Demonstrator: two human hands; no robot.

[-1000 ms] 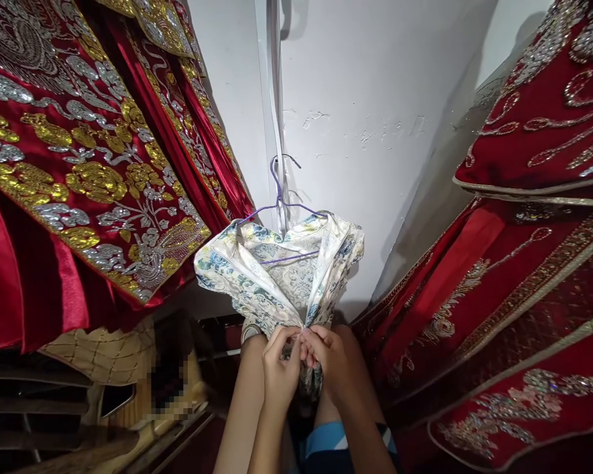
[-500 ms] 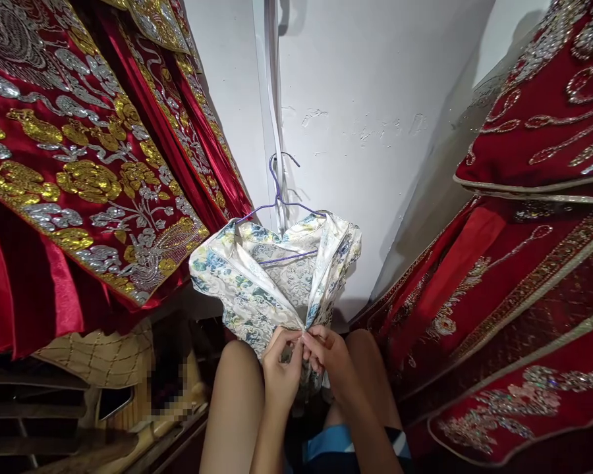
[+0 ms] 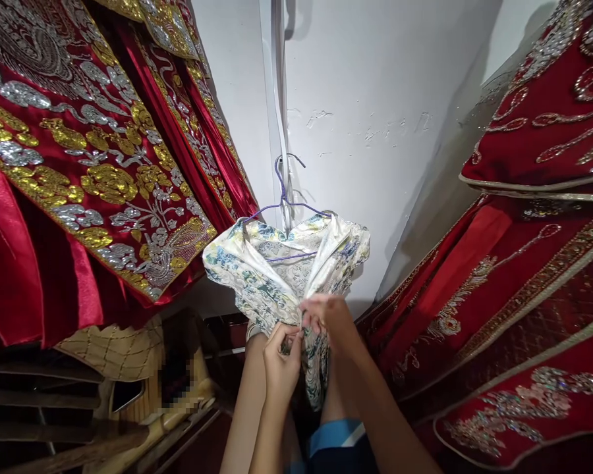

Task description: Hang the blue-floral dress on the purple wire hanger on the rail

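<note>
A white dress point(image 3: 261, 280) with blue, green and yellow flowers hangs from a thin purple hanger point(image 3: 283, 197). Its neck opening narrows to a V, and the two front edges meet at my right hand point(image 3: 323, 313). That hand is closed, slightly blurred, with thumb and finger pinched at the meeting point; the small part between them is hidden. Lower down, my left hand point(image 3: 282, 352) is closed in a pinch on the front edge of the dress. The lower part of the dress falls between my knees.
Red garments with gold and silver sequins point(image 3: 109, 184) hang on the left, and beaded red garments point(image 3: 524, 263) on the right. Behind the hanger stands a white wall point(image 3: 356, 79) with a vertical strip. A bamboo chair point(image 3: 195, 395) with a phone point(image 3: 127, 396) on it is at lower left.
My right hand has moved up along the dress front, away from my left hand, and the V opening ends higher. The left hand still pinches the dress. The view has shifted slightly.
</note>
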